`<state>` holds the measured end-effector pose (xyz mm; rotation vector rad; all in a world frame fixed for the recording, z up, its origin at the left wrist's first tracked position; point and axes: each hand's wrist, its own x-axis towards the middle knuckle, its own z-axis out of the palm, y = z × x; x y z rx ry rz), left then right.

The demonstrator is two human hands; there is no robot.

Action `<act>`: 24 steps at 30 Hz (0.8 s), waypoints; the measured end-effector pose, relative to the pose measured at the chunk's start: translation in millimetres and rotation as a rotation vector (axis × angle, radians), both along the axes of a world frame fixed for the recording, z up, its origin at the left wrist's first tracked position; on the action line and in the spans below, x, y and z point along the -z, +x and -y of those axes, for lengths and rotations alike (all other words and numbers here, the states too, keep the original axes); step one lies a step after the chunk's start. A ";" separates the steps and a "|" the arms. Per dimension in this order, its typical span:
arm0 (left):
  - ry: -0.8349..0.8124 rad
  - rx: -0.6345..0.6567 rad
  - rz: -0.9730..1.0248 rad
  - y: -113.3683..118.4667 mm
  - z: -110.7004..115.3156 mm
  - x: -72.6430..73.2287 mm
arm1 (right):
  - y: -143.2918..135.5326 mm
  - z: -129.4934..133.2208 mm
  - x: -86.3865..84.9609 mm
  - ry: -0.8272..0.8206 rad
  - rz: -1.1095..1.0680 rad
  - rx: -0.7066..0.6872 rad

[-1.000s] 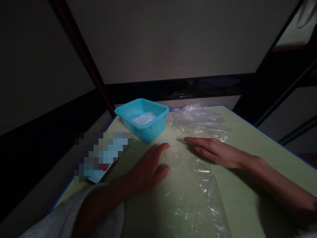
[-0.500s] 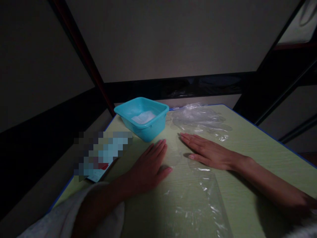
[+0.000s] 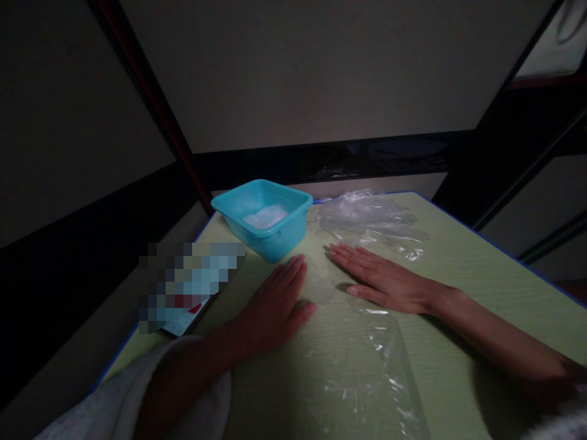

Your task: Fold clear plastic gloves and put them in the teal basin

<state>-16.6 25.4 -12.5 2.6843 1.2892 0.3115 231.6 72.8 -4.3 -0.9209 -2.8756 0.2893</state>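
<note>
A thin clear plastic bag [image 3: 362, 379], crinkled and see-through, lies spread on the pale green table between my arms, running to the bottom of the view. My left hand [image 3: 277, 305] rests palm down at its left side, fingers stretched out and thumb apart. On the other side my right hand [image 3: 380, 278] lies flat as well, its fingers pointing left over the bag's far end. Neither hand grips anything. How much of the bag lies under the palms is hard to see.
A turquoise plastic basin [image 3: 284, 241] with something white inside stands at the back left. More crumpled clear plastic [image 3: 367, 214] lies at the back edge. Left of my hand is a phone-like flat device [image 3: 181, 321], mostly pixelated. A wall [image 3: 321, 79] rises behind the blue-edged table [image 3: 477, 275].
Both hands have shifted very slightly to the left, staying flat with fingers outstretched. The basin and the plastic stay where they were.
</note>
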 end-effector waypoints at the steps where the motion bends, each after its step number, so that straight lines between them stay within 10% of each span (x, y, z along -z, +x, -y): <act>1: -0.004 0.013 -0.001 0.0 0.1 0.2 | -0.5 0.7 -0.3 -0.013 0.009 -0.016; 24: -0.072 0.030 -0.038 1.8 2.2 -4.0 | 1.3 3.6 1.4 0.002 0.026 -0.028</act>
